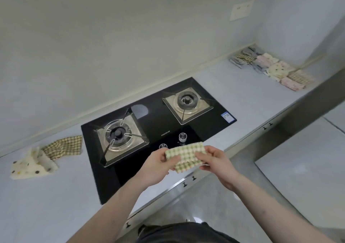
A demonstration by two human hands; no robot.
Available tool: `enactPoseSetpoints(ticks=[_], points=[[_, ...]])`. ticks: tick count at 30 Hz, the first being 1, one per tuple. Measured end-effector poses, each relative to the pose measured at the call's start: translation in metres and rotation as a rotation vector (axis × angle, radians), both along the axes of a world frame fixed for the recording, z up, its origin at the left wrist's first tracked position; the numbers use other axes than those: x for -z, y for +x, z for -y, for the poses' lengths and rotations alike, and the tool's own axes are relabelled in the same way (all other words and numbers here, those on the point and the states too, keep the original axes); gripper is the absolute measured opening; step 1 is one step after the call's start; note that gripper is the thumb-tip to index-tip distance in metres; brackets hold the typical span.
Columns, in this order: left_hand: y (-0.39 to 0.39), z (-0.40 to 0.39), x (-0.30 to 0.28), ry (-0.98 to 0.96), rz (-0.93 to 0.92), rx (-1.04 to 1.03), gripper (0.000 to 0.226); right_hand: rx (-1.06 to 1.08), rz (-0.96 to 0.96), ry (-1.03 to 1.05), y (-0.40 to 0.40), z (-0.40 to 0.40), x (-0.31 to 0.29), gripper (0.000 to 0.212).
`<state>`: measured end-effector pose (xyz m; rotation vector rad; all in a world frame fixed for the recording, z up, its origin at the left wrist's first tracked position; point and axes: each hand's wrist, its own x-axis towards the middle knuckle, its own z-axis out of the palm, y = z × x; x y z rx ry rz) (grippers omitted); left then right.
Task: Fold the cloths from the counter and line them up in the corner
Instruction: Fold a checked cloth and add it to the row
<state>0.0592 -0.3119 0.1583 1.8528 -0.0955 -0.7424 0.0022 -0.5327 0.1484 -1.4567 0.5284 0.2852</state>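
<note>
Cloth, green-and-cream checked (184, 154): held up in the air over the near edge of the hob, folded into a small pad, with a loose flap hanging at its lower side. It is gripped at both ends. Left hand (158, 165): fingers curled under the cloth's left end, thumb laid on top. Right hand (214, 160): the cloth's right end is pinched between thumb and fingers.

Table (37, 196): pale grey top, run along the wall and turned into a corner at the far right.

Hob (158, 119): black glass, set into the table at the middle, fitted with two burners on square metal trays and two round knobs near its front edge. A blue label is seen at its right corner.

Unfolded cloths, left of the hob, on the table: one brown-and-cream checked cloth (63, 146), lying against the hob's left edge; one cream cloth with dark dots (31, 165), crumpled, touching and partly overlapping the checked one on its near left.

Folded cloths (270, 67): laid side by side in rows in the far right corner of the table, grey, checked, pink and cream dotted pieces among them; the exact count cannot be told.

Wall socket (241, 10): white plate, mounted on the far wall above the corner.
</note>
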Motion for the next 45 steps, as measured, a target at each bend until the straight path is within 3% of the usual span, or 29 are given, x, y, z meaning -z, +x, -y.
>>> enactPoseSetpoints(ticks=[3,7,15,23,28,36,45], points=[[0.009,0.051,-0.006,0.003,0.057,-0.025,0.022,0.005,0.027,-0.059,-0.003,0.054,-0.008,0.019],[0.02,0.115,-0.014,0.044,0.13,-0.02,0.034,0.045,0.061,-0.073,-0.007,0.117,-0.017,0.04],[0.06,0.204,-0.025,0.077,0.18,0.053,0.016,0.139,0.062,-0.083,0.014,0.2,-0.014,0.021],[0.15,0.279,-0.016,0.207,0.267,0.125,0.029,0.179,0.019,-0.16,0.063,0.258,-0.007,0.025],[0.194,0.323,-0.004,0.203,0.229,0.173,0.045,0.227,-0.02,-0.24,0.099,0.299,-0.008,0.028],[0.247,0.358,0.008,0.192,0.182,0.183,0.039,0.413,-0.095,-0.14,0.15,0.364,0.007,0.016],[0.275,0.368,0.023,0.294,0.138,0.0,0.042,0.532,-0.305,-0.01,0.25,0.467,0.067,0.015]])
